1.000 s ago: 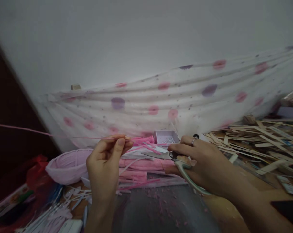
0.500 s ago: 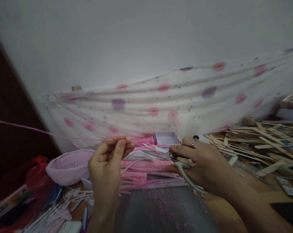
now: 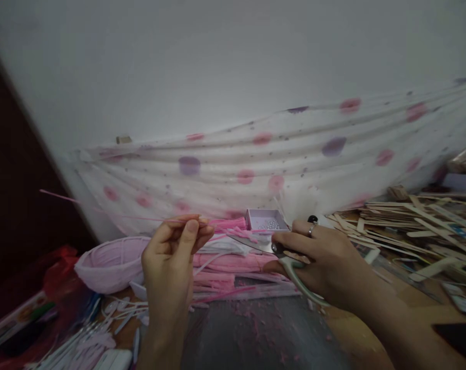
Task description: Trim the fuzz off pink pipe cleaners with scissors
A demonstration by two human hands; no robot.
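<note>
My left hand [image 3: 175,257] is closed in a pinch, thumb against fingers, around a thin pink pipe cleaner [image 3: 63,197]. Its long free end stretches out to the left in front of the wall. My right hand [image 3: 318,257], with a ring on one finger, is wrapped round scissors [image 3: 293,272] with pale green handles. The blades point left towards my left fingertips, and the pipe cleaner's right end near them is too thin to follow. Behind and below both hands lie bundles of pink pipe cleaners [image 3: 233,262].
A dark mat [image 3: 225,334] strewn with pink fuzz lies in front. A small box [image 3: 262,213] of beads stands at the back. At left are a pale pink basket [image 3: 105,267], white cords and a red bag [image 3: 61,272]. Many wooden sticks [image 3: 410,221] are heaped at right.
The pipe cleaner's far left tip has moved well to the right, so less of it sticks out. My right hand and the scissors have shifted slightly right; my left hand has barely moved.
</note>
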